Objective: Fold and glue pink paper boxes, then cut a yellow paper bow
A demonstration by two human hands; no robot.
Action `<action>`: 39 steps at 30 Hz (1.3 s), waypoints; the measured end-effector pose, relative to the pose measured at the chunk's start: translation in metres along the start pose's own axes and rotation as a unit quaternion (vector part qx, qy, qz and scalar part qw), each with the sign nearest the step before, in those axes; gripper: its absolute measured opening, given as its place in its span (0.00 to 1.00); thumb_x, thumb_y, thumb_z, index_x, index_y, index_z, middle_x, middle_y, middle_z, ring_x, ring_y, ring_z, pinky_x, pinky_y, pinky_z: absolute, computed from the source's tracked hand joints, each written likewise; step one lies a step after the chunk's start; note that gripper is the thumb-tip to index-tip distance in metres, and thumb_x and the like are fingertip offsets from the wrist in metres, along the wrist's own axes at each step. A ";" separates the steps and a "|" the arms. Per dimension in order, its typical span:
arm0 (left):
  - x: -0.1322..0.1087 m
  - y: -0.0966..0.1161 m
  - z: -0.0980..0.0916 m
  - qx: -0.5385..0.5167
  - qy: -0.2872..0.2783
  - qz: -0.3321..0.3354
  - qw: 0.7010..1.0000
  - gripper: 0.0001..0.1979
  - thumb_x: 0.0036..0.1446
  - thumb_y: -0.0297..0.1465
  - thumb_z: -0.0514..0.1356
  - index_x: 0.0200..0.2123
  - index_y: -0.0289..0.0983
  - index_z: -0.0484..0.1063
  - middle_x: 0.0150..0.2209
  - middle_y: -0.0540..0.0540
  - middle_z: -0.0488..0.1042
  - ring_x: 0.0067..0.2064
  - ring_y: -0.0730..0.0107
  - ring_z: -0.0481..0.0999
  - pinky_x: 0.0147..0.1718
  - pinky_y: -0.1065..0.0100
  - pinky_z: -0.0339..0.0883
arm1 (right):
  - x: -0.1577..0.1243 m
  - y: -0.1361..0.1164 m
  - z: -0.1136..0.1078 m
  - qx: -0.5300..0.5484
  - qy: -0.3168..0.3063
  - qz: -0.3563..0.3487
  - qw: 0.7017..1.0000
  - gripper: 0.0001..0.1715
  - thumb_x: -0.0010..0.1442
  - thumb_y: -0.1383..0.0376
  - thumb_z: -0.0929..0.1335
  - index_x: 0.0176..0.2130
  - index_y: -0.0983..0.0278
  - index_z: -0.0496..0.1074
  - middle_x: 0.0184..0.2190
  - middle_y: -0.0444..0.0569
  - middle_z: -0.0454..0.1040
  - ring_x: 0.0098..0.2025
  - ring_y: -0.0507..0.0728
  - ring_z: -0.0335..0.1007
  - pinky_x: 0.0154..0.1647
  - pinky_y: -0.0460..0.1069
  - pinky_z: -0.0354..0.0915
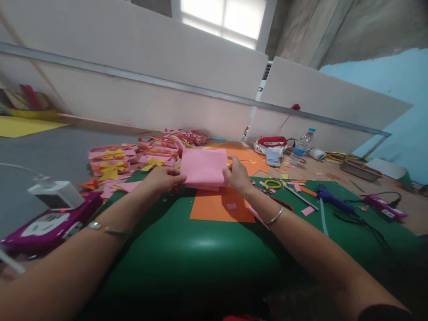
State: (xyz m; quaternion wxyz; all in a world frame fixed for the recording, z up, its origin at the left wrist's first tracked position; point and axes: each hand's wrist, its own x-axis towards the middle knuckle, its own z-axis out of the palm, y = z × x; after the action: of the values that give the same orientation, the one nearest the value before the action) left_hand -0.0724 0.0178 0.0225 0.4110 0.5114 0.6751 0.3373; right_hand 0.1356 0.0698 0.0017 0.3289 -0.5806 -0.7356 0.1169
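Observation:
A pink felt-like sheet (pixel 203 167), seemingly folded or layered at its lower edge, is held up between my hands. My left hand (pixel 165 178) pinches its left edge, and my right hand (pixel 236 175) grips the right edge with thumb and fingers. Beneath it an orange sheet (pixel 214 208) lies on the green mat (pixel 200 249), with a small pink scrap (pixel 231 206) on top. Just right of my right hand lie yellow-handled scissors (pixel 272 184), partly hidden.
Pink pieces with yellow bows (pixel 113 169) are piled at left. A blue glue gun (pixel 334 200), a water bottle (pixel 302 146) and a purple power strip (pixel 384 208) stand or lie at right. Another purple box with a white charger (pixel 56 195) is at left. Orange sheets (pixel 247 156) lie behind.

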 end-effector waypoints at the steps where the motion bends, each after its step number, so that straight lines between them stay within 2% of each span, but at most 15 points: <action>1: 0.000 0.002 0.000 0.013 0.007 0.003 1.000 0.07 0.57 0.32 0.58 0.35 0.33 0.69 0.31 0.51 0.71 0.27 0.77 0.70 0.24 0.72 0.67 | 0.001 -0.001 0.000 -0.009 0.000 -0.004 1.000 0.27 0.54 0.71 0.63 0.54 0.68 0.58 0.32 0.49 0.73 0.38 0.58 0.69 0.42 0.50 0.60; 10: 0.010 0.002 0.004 0.059 0.031 -0.011 0.998 0.13 0.57 0.33 0.57 0.45 0.35 0.67 0.41 0.46 0.72 0.35 0.70 0.74 0.32 0.64 0.71 | -0.001 0.003 0.012 -0.041 -0.020 -0.018 0.999 0.28 0.54 0.72 0.64 0.55 0.69 0.57 0.34 0.52 0.74 0.39 0.60 0.70 0.41 0.51 0.61; 14: 0.013 -0.006 0.002 0.034 0.043 -0.011 0.998 0.12 0.58 0.33 0.57 0.44 0.34 0.68 0.36 0.48 0.73 0.30 0.74 0.73 0.28 0.68 0.70 | 0.004 0.004 0.010 -0.035 -0.029 -0.025 0.999 0.27 0.54 0.71 0.65 0.53 0.70 0.59 0.33 0.51 0.75 0.39 0.59 0.70 0.42 0.51 0.62; 17: 0.006 -0.001 -0.003 -0.005 0.091 0.020 0.996 0.17 0.51 0.31 0.62 0.45 0.32 0.68 0.28 0.52 0.72 0.24 0.78 0.69 0.25 0.72 0.66 | -0.002 0.004 -0.016 -0.033 -0.032 -0.054 0.998 0.22 0.58 0.68 0.64 0.52 0.68 0.61 0.37 0.53 0.75 0.39 0.57 0.70 0.41 0.50 0.63; 19: -0.006 0.008 -0.009 -0.048 0.133 0.050 0.989 0.24 0.48 0.30 0.64 0.49 0.31 0.66 0.29 0.50 0.72 0.26 0.78 0.70 0.26 0.74 0.65 | -0.019 0.004 -0.039 -0.037 -0.042 -0.084 0.995 0.16 0.60 0.67 0.63 0.48 0.66 0.67 0.40 0.52 0.74 0.40 0.55 0.70 0.43 0.50 0.62; 21: -0.020 0.017 -0.014 -0.091 0.169 0.076 0.979 0.26 0.50 0.32 0.62 0.53 0.36 0.63 0.35 0.49 0.74 0.28 0.78 0.72 0.26 0.75 0.65 | -0.049 0.005 -0.058 -0.043 -0.079 -0.128 0.988 0.13 0.60 0.65 0.64 0.44 0.63 0.71 0.42 0.50 0.74 0.44 0.55 0.69 0.47 0.49 0.62; 22: -0.026 0.021 -0.016 -0.105 0.188 0.085 0.973 0.27 0.50 0.33 0.61 0.54 0.37 0.62 0.37 0.48 0.74 0.29 0.78 0.72 0.27 0.75 0.66 | -0.067 0.006 -0.065 -0.046 -0.111 -0.156 0.980 0.14 0.59 0.63 0.65 0.46 0.62 0.71 0.46 0.50 0.73 0.49 0.56 0.67 0.51 0.49 0.60; 24: -0.037 0.026 -0.013 -0.156 0.206 0.117 0.959 0.26 0.48 0.31 0.62 0.52 0.37 0.65 0.38 0.48 0.74 0.29 0.79 0.72 0.27 0.76 0.66 | -0.100 0.008 -0.071 -0.070 -0.221 -0.225 0.946 0.28 0.60 0.55 0.64 0.57 0.63 0.63 0.60 0.55 0.58 0.61 0.62 0.53 0.59 0.56 0.52; 26: -0.045 0.027 -0.002 -0.235 0.185 0.146 0.943 0.27 0.45 0.29 0.63 0.51 0.39 0.65 0.36 0.50 0.73 0.30 0.80 0.72 0.26 0.80 0.66 | -0.124 0.011 -0.072 -0.084 -0.308 -0.243 0.916 0.37 0.61 0.49 0.60 0.63 0.63 0.50 0.65 0.55 0.45 0.65 0.64 0.39 0.62 0.62 0.42; 28: -0.052 0.026 0.016 -0.270 0.170 0.131 0.939 0.26 0.46 0.27 0.63 0.51 0.39 0.65 0.36 0.51 0.73 0.31 0.80 0.73 0.26 0.82 0.66 | -0.135 0.015 -0.072 -0.087 -0.344 -0.236 0.905 0.39 0.63 0.47 0.56 0.65 0.63 0.44 0.66 0.54 0.41 0.66 0.63 0.34 0.63 0.63 0.36; 30: -0.058 0.022 0.037 -0.303 0.117 0.055 0.944 0.23 0.48 0.25 0.60 0.50 0.38 0.65 0.36 0.50 0.72 0.31 0.80 0.73 0.28 0.82 0.67 | -0.134 0.021 -0.073 -0.085 -0.342 -0.236 0.906 0.38 0.63 0.48 0.56 0.64 0.64 0.45 0.66 0.53 0.41 0.67 0.62 0.33 0.64 0.62 0.34; 31: -0.060 0.018 0.047 -0.319 0.066 0.011 0.945 0.22 0.49 0.25 0.59 0.50 0.38 0.64 0.38 0.49 0.72 0.32 0.79 0.74 0.29 0.81 0.69 | -0.132 0.024 -0.075 -0.084 -0.336 -0.238 0.907 0.37 0.63 0.49 0.56 0.64 0.64 0.46 0.66 0.53 0.42 0.66 0.61 0.34 0.64 0.61 0.34; 33: -0.061 0.009 0.061 -0.276 0.003 -0.048 0.960 0.25 0.49 0.26 0.60 0.52 0.39 0.61 0.43 0.47 0.72 0.33 0.78 0.74 0.27 0.81 0.69 | -0.126 0.034 -0.081 -0.087 -0.323 -0.236 0.912 0.35 0.64 0.51 0.57 0.64 0.64 0.48 0.65 0.53 0.45 0.66 0.61 0.36 0.64 0.62 0.35; 35: -0.058 -0.001 0.067 -0.235 -0.045 -0.066 0.969 0.28 0.47 0.29 0.63 0.53 0.40 0.60 0.48 0.46 0.70 0.38 0.76 0.74 0.29 0.81 0.69 | -0.120 0.050 -0.089 -0.094 -0.311 -0.215 0.921 0.33 0.65 0.53 0.57 0.63 0.64 0.49 0.65 0.54 0.47 0.66 0.60 0.38 0.64 0.61 0.36; 39: -0.052 -0.010 0.065 -0.182 -0.053 -0.059 0.980 0.32 0.47 0.33 0.63 0.56 0.38 0.56 0.48 0.45 0.70 0.47 0.70 0.73 0.32 0.80 0.69 | -0.111 0.098 -0.110 -0.094 -0.267 -0.146 0.948 0.30 0.64 0.58 0.58 0.62 0.67 0.53 0.63 0.55 0.51 0.65 0.57 0.43 0.65 0.55 0.39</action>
State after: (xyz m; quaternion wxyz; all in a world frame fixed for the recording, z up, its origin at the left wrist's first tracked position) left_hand -0.0105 -0.0330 -0.0036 0.5515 0.4048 0.6086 0.4020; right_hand 0.2917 -0.0275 -0.0082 0.0781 -0.4430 -0.8806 0.1489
